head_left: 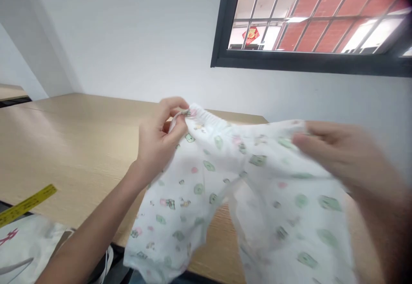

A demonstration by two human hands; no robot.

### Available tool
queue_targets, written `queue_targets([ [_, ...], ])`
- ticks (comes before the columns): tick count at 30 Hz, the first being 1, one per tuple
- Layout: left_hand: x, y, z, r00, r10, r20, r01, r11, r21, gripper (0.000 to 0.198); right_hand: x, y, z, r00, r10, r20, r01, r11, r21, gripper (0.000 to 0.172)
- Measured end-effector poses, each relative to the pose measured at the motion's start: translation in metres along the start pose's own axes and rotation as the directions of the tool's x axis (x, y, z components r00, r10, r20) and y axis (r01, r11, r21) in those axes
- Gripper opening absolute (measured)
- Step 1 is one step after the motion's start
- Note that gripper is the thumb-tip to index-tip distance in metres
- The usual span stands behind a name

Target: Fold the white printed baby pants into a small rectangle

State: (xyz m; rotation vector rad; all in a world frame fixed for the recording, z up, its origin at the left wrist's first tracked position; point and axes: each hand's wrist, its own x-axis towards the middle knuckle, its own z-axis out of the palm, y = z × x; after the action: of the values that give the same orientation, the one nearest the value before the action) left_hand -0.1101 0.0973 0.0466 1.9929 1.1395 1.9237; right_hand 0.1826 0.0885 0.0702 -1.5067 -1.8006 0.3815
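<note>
above the wooden table (64, 138), left hand (159, 140) and right hand (341, 155) each pinch the printed trousers (225, 181) between them.

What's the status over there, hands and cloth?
Left hand pinching waistband of printed baby pants. Right hand gripping other side, blurred. Pants held above wooden table. Yellow ruler off left, nothing in the way.

Single head cam sat above the worktop (64, 138), looked fwd and slightly down toward the white wall (144, 39) and barred window (315, 17), v. close to both hands, right side blurred; no 2nd view.
</note>
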Motion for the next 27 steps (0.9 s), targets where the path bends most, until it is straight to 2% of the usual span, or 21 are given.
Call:
queue_targets([
  [2,-0.001,-0.041,0.005,0.989,-0.082,0.120,0.069,0.992,0.108,0.019,0.026,-0.002,0.031,0.988,0.008,0.156,-0.029,0.991,0.134,0.037],
  [4,-0.004,-0.080,0.012,0.943,-0.187,0.274,0.118,0.961,0.249,0.024,0.047,0.009,0.065,0.944,-0.004,0.329,-0.083,0.964,0.251,0.036],
  [6,-0.007,-0.116,0.021,0.885,-0.272,0.378,0.146,0.932,0.331,0.029,0.065,0.030,0.096,0.913,-0.028,0.407,-0.123,0.932,0.340,0.036],
  [9,-0.009,-0.161,0.036,0.820,-0.356,0.448,0.175,0.901,0.397,0.032,0.088,0.061,0.132,0.856,-0.048,0.515,-0.170,0.914,0.368,0.037],
  [11,-0.007,-0.184,0.046,0.778,-0.403,0.482,0.180,0.878,0.443,0.029,0.101,0.074,0.148,0.855,-0.033,0.518,-0.153,0.938,0.312,0.036],
  [13,-0.004,-0.201,0.056,0.739,-0.450,0.501,0.182,0.850,0.495,0.018,0.114,0.082,0.159,0.911,0.006,0.413,-0.087,0.980,0.179,0.032],
  [16,-0.001,-0.215,0.068,0.704,-0.514,0.490,0.180,0.797,0.577,0.022,0.129,0.088,0.169,0.966,0.052,0.255,-0.051,0.999,-0.011,0.025],
  [19,0.000,-0.219,0.079,0.689,-0.543,0.480,0.163,0.762,0.627,0.029,0.138,0.094,0.175,0.976,0.083,0.203,-0.069,0.995,-0.072,0.020],
  [22,0.000,-0.213,0.081,0.684,-0.535,0.495,0.133,0.760,0.637,0.034,0.138,0.101,0.178,0.982,0.077,0.172,-0.057,0.992,-0.117,0.018],
  [25,0.000,-0.196,0.068,0.688,-0.492,0.534,0.085,0.785,0.614,0.035,0.131,0.101,0.174,0.989,0.046,0.138,-0.026,0.990,-0.141,0.016],
  [27,-0.001,-0.180,0.049,0.684,-0.443,0.580,0.039,0.816,0.576,0.036,0.124,0.094,0.170,0.991,-0.030,0.134,0.047,0.990,-0.130,0.027],
])
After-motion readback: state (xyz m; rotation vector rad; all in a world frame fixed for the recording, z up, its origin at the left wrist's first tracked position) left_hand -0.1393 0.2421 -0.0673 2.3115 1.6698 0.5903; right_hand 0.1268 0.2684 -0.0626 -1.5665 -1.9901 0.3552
